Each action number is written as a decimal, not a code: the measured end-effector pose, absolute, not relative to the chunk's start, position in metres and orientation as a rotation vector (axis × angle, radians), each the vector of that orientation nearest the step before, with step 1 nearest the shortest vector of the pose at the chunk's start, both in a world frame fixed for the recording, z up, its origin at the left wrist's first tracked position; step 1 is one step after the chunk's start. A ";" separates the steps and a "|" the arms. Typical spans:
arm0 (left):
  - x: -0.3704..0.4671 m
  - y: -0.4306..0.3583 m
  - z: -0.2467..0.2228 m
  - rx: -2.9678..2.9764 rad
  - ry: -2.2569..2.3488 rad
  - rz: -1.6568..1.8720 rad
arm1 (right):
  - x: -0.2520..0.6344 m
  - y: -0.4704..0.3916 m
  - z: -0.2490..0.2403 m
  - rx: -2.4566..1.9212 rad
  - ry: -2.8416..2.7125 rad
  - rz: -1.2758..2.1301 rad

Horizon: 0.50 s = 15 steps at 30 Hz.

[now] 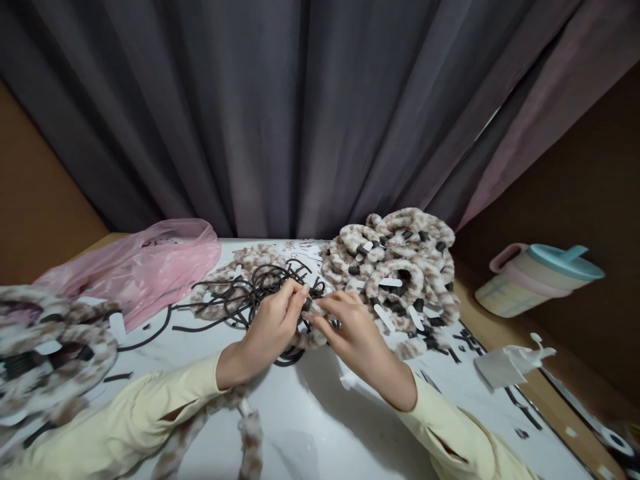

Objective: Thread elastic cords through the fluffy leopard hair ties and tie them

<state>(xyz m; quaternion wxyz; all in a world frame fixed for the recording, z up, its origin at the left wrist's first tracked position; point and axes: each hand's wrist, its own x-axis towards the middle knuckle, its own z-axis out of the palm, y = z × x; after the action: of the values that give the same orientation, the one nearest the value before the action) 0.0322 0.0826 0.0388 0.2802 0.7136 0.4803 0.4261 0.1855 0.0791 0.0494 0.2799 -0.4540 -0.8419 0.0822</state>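
Both hands meet near the middle of the table, fingertips almost touching. My left hand (274,319) pinches the end of a fluffy brown-and-white strip (311,339), where a small dark part shows between the fingers. From the right, my right hand (353,327) has its thumb and fingers closed on the same spot of the strip. The rest of the strip hangs below the fingers. Just behind and left of the hands lies a tangle of black cords (240,293).
Fluffy rings with white tags (420,233) are heaped at the back right, more rings (95,353) at the left. A pink plastic bag (165,267) lies back left. On the right stand a lidded cup (520,287) and a white container (500,368), near short black pieces (525,408).
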 end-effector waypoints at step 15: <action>0.030 0.104 0.033 1.521 1.234 1.207 | 0.174 0.061 0.036 -1.162 -2.088 -0.299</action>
<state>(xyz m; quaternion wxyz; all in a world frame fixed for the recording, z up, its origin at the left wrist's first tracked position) 0.0301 0.1038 0.0333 0.4082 0.6034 0.4896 0.4791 0.1738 0.0612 0.0357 0.3588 -0.4503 -0.8094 -0.1158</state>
